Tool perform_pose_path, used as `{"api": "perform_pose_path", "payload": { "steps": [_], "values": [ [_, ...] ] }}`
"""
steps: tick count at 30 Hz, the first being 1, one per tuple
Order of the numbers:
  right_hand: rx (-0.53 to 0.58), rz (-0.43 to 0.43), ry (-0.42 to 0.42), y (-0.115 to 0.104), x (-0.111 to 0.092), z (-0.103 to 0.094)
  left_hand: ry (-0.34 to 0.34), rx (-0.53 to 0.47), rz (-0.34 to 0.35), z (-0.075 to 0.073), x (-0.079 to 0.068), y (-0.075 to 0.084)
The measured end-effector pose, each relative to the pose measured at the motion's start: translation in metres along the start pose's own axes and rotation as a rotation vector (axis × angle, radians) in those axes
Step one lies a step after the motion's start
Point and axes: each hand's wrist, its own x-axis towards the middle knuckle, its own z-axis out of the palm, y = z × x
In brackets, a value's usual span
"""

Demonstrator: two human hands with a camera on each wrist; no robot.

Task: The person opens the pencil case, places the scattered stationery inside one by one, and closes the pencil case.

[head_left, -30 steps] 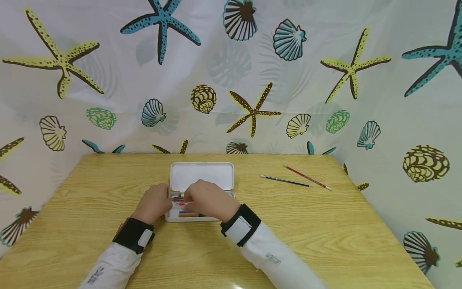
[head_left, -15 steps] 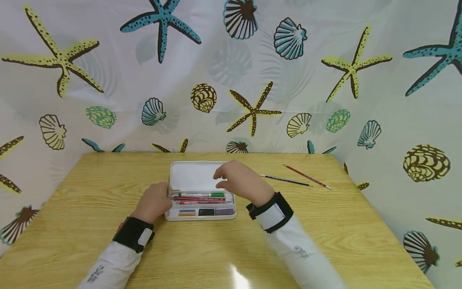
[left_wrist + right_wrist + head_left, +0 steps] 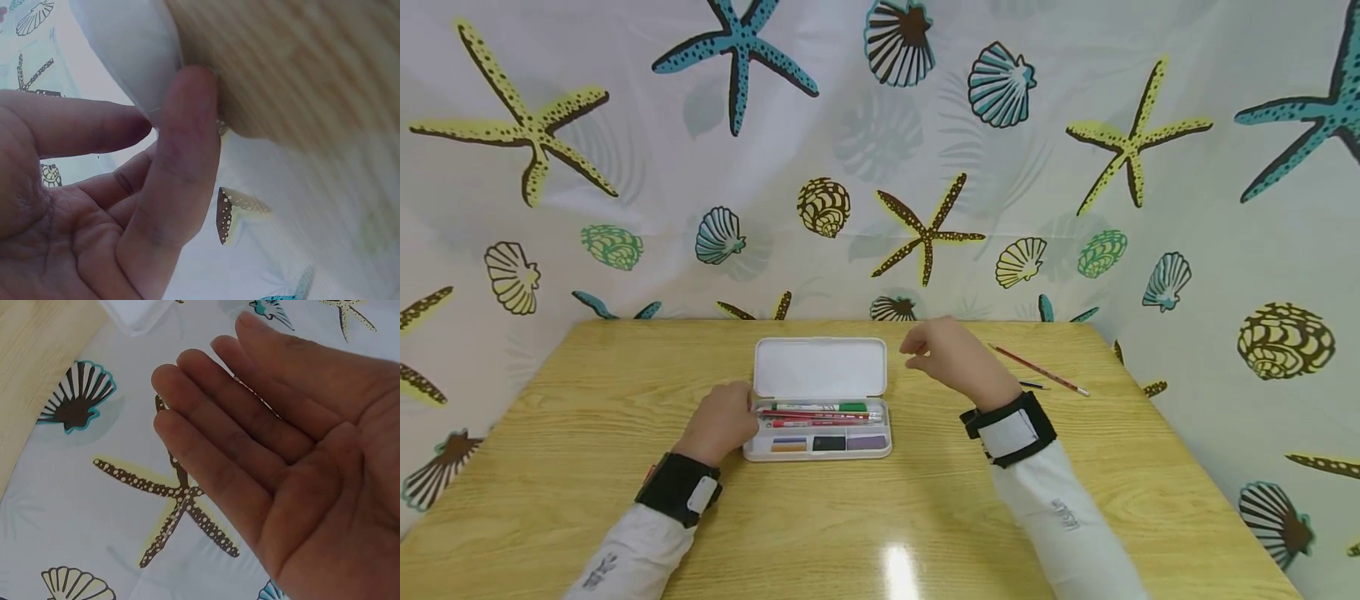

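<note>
At mid-frame, the open white rectangular pencil case (image 3: 820, 367) lies well in from both side edges of the light wooden table (image 3: 835, 525), its lid toward the far edge. The left hand (image 3: 718, 423) pinches the case's left edge — thumb and finger clamped on it. The right hand (image 3: 962, 362) hovers beside the lid, a narrow strip of wood grain between — fingers side by side, slightly bent, thumb apart. A thin red pencil (image 3: 1039, 370) lies right of it.

White pencil case (image 3: 820, 367), red pencil (image 3: 812, 414), green-and-white marker (image 3: 852, 407), tan wood-grained desk (image 3: 827, 517), white cloth (image 3: 820, 271) patterned with blue and yellow starfish (image 3: 740, 37)
</note>
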Motion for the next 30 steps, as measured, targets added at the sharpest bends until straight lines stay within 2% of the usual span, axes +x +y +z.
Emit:
{"api": "perform_pose_path", "payload": {
  "steps": [13, 17, 30],
  "values": [
    [0.003, 0.101, 0.049, 0.051, -0.012, -0.018, -0.008, 0.003, -0.016, -0.001, -0.001, 0.000],
    [-0.011, 0.142, 0.036, 0.065, -0.013, -0.017, -0.014, 0.003, -0.028, -0.001, -0.002, 0.000],
    [-0.023, 0.223, 0.023, 0.103, -0.010, -0.007, 0.003, -0.001, -0.005, 0.001, 0.000, -0.001]
  ]
}}
